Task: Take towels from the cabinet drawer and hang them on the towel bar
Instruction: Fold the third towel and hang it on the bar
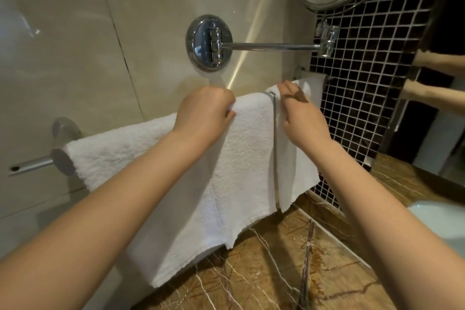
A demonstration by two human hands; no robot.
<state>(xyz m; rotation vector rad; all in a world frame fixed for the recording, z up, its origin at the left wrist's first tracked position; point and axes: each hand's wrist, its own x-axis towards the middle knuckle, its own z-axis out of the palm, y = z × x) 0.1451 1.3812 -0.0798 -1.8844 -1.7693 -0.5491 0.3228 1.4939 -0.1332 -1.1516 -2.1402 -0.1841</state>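
While white towels (241, 148) hang over the towel bar (30, 165), my left hand (205, 111) pinches the top fold and my right hand (299, 113) grips the neighbouring towel. Uneven tugging could slide one off onto the tabletop (289, 272).

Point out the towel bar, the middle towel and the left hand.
towel bar (30, 165): head view, bare left end.
middle towel (247, 153): head view, front face.
left hand (203, 114): head view, back of hand.
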